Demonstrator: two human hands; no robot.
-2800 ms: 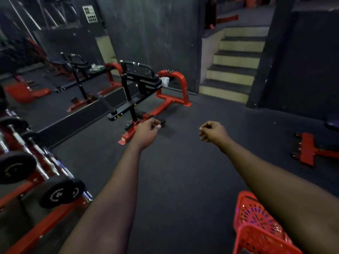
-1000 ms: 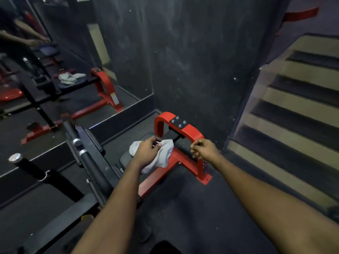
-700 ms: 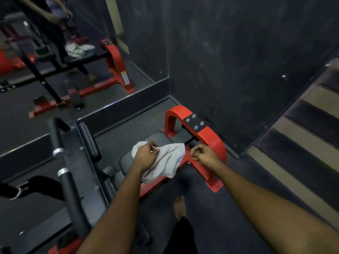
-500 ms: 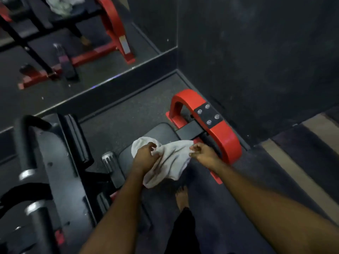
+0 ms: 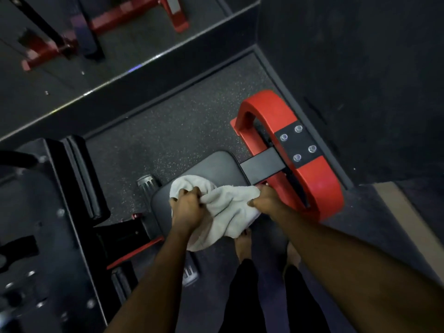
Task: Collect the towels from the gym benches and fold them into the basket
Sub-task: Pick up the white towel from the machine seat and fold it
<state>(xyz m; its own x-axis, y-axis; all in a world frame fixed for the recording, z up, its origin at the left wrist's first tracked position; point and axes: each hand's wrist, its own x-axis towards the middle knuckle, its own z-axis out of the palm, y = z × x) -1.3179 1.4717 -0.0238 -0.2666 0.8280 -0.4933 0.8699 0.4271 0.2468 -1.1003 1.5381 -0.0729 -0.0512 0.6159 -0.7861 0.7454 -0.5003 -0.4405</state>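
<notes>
The speckled floor (image 5: 180,121) fills the middle of your view, with a dark wall (image 5: 360,68) at 2 o'clock and a mirror (image 5: 96,44) at 11 o'clock that reflects red machine legs. A black machine frame (image 5: 36,224) takes up the 8 o'clock side. At 3 o'clock the bench's red arched foot (image 5: 319,186) stands on the floor. The black padded surface (image 5: 211,167) lies at centre, joined to that foot by a black bar. The white towel (image 5: 230,207) is bunched over the 6 o'clock edge of the surface, its lower part hanging off toward you. Your left grip (image 5: 188,207) is curled tight round the towel's 9 o'clock end. Your right grip (image 5: 266,200) pinches its 3 o'clock edge, just beside the red foot. Your bare feet (image 5: 243,243) show on the floor at 6 o'clock, below the towel. A black plate (image 5: 298,143) with four bolts crosses the top of the foot.
</notes>
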